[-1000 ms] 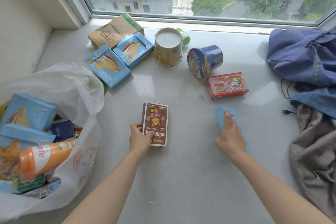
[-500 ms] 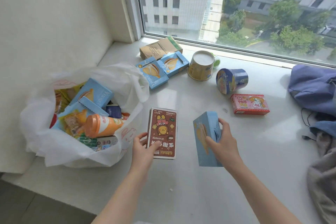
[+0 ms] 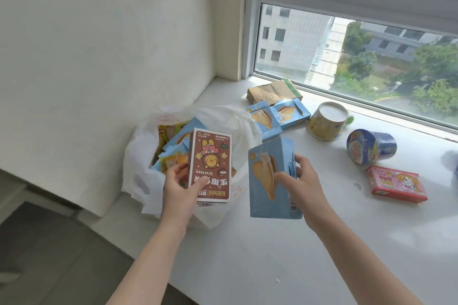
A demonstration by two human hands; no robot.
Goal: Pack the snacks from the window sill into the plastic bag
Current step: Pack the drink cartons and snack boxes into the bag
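Now both hands are off the window sill (image 3: 272,260), each carrying a box. The left hand (image 3: 179,190) pinches the near end of a brown box (image 3: 210,163), thumb on its printed face, holding it upright over the open mouth of the white plastic bag (image 3: 138,176), which sits at the sill's left end with snacks inside. The right hand (image 3: 306,186) grips a blue box (image 3: 266,188) by its right edge, just right of the bag. Farther off lie two blue boxes (image 3: 277,116), a tan carton (image 3: 272,91), an upturned yellow tub (image 3: 327,122), a blue cup (image 3: 371,146) on its side and a pink box (image 3: 396,187).
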